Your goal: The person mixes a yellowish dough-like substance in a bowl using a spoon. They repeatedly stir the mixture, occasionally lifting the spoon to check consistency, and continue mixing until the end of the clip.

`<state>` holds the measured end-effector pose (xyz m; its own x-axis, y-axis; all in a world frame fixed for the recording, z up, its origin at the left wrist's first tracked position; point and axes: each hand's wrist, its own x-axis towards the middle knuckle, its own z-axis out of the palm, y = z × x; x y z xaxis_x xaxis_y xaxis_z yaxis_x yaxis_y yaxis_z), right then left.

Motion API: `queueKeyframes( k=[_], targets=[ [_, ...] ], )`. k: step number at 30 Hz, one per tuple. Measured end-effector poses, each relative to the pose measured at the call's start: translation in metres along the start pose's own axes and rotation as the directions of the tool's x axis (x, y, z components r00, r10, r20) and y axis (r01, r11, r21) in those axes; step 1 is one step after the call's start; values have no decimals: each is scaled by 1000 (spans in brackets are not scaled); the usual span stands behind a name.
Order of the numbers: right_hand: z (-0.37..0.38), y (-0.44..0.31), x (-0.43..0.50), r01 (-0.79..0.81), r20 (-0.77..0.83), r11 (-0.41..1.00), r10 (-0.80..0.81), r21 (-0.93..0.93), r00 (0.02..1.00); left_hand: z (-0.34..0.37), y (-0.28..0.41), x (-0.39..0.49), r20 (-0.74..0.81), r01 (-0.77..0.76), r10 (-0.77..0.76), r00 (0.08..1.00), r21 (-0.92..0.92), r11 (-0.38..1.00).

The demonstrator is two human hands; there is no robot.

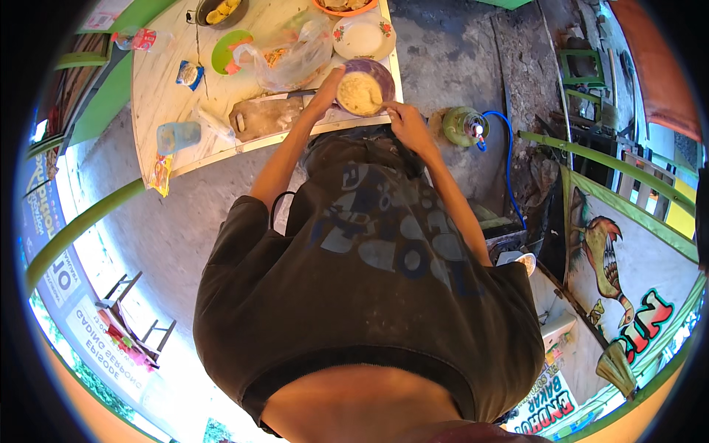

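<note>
A purple bowl [386,77] with a pale yellow, mushy mixture [359,93] stands at the table's near right corner. My left hand [328,91] grips its left rim. At its lower right, my right hand [407,122] pinches what looks like the handle of a utensil whose end lies in the mixture; most of it is hidden by the fingers. Just beyond the bowl is a white plate with red flowers [363,37]. A clear plastic bag [299,61] with shredded orange food lies left of the bowl. Nearer my left forearm rests a worn wooden cutting board [266,117].
On the marble-patterned table [160,94] are a green bowl [222,52], a blue plastic cup [178,137], a blue packet [190,75], a yellow packet [160,174] and a dark pot [220,12]. A green gas cylinder [462,126] with a blue hose [510,166] stands on the floor at right.
</note>
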<state>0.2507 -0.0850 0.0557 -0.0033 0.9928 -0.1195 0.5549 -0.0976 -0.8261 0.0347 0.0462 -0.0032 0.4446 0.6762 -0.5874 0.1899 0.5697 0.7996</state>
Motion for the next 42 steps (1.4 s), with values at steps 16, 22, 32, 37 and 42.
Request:
queueKeyframes(
  k=[16, 22, 32, 37, 42],
  targets=[
    [-8, -20, 10, -106, -97, 991, 114, 83, 989, -25, 3, 22, -162, -124, 131, 978, 53, 991],
    [-2, 12, 10, -153, 19, 934, 155, 322, 988, -6, 7, 10, -293, -225, 260, 920, 147, 963],
    [-5, -14, 13, -46, -92, 993, 57, 111, 994, -2, 24, 1, -107, -121, 150, 983, 235, 964],
    [-17, -11, 20, -128, -133, 992, 127, 1, 983, 4, 44, -20, -106, -117, 151, 983, 274, 955],
    [-20, 1, 25, -48, -52, 977, 60, 209, 997, 1, 24, -5, -187, -114, 150, 971, 190, 975]
  ],
)
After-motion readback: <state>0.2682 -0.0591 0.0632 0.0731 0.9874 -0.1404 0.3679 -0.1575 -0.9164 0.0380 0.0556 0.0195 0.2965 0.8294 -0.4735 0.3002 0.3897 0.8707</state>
